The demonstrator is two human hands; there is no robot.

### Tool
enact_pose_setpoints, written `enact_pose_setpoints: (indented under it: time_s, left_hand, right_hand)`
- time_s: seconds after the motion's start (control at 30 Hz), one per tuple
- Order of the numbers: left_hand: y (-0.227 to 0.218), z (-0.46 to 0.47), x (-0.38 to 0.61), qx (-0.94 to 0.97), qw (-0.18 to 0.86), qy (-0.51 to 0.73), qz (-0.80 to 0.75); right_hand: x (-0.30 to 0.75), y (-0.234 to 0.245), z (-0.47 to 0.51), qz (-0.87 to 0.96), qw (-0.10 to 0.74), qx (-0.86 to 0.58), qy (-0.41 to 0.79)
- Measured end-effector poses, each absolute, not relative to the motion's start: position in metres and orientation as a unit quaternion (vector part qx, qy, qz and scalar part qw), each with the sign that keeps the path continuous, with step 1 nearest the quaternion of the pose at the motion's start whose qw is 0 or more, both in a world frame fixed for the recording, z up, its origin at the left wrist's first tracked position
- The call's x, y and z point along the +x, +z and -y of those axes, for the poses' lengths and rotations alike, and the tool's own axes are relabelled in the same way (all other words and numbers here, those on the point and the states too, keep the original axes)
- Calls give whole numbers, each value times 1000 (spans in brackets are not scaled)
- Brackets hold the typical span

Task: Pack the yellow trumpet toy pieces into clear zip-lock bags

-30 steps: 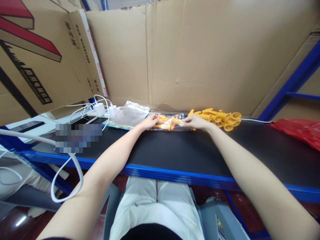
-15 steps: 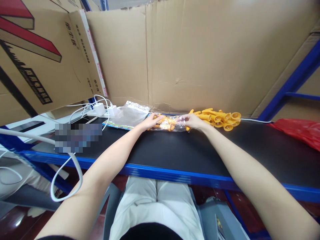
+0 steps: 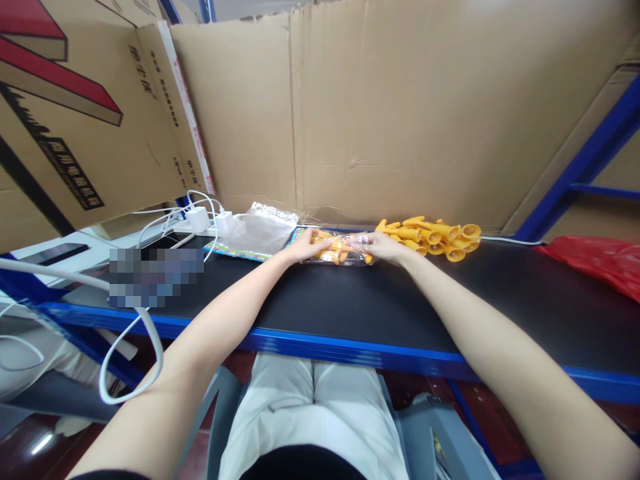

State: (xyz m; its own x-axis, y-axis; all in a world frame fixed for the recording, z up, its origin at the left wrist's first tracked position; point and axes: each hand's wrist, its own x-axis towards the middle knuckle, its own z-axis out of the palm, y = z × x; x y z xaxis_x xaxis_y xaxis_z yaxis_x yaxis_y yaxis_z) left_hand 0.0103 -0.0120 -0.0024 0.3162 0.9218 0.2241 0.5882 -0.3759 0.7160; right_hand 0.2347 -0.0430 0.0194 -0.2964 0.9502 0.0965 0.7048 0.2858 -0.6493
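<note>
A clear plastic bag of orange toy pieces [image 3: 341, 248] lies at the far side of the black table [image 3: 350, 300], against the cardboard wall. My left hand [image 3: 306, 245] grips the bag's left end with the fingers closed on the plastic. My right hand [image 3: 381, 247] pinches its right end. Just to the right lies a loose heap of orange trumpet-shaped pieces [image 3: 435, 238], close to my right hand but not touched by it.
A stack of clear bags over colourful cards [image 3: 253, 233] lies left of the bag. White chargers and cables [image 3: 200, 219] sit further left. A red plastic bag [image 3: 597, 261] lies at the right edge. Cardboard [image 3: 400, 113] walls the back; a printed box [image 3: 75, 113] leans at left.
Both hands have drawn closer together on the bag; my right hand slid left along it, away from the loose orange heap. The bag looks more bunched.
</note>
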Motion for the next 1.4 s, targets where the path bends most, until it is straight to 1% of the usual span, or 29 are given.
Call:
enact_pose_setpoints:
  time_s: [0.07,0.13,0.27,0.33,0.43,0.53,0.7,0.83,0.97,1.17,1.4]
  left_hand:
    - [-5,9,11,767,265,314,-492]
    - [-6,7,11,768,272,315,-487]
    - [-6,7,13,766,279,310,-490]
    - [-5,8,13,762,275,304,-501]
    - [-4,10,13,763,272,301,-503]
    - [-3,9,11,784,263,320,-463]
    - [1,7,11,832,203,360,-371]
    - [5,10,14,819,170,394,-381]
    - [6,12,18,813,147,410,-387]
    - [8,14,21,810,133,432,-373]
    - [12,18,21,815,136,443,-349]
  right_hand:
    - [233,22,46,761,229,-550,257]
    - [234,25,46,756,237,-550,264]
    - [245,25,38,710,304,-565,289]
    - [252,23,34,674,323,-563,353]
    - [259,22,31,635,312,-528,470]
    - [260,22,29,600,329,-506,526]
    - [258,20,22,555,370,-496,555]
    - [256,18,18,523,386,-497,575]
    - [253,16,21,517,381,-498,583]
    - [245,18,28,555,356,-473,584]
    - [230,16,33,557,380,-423,605]
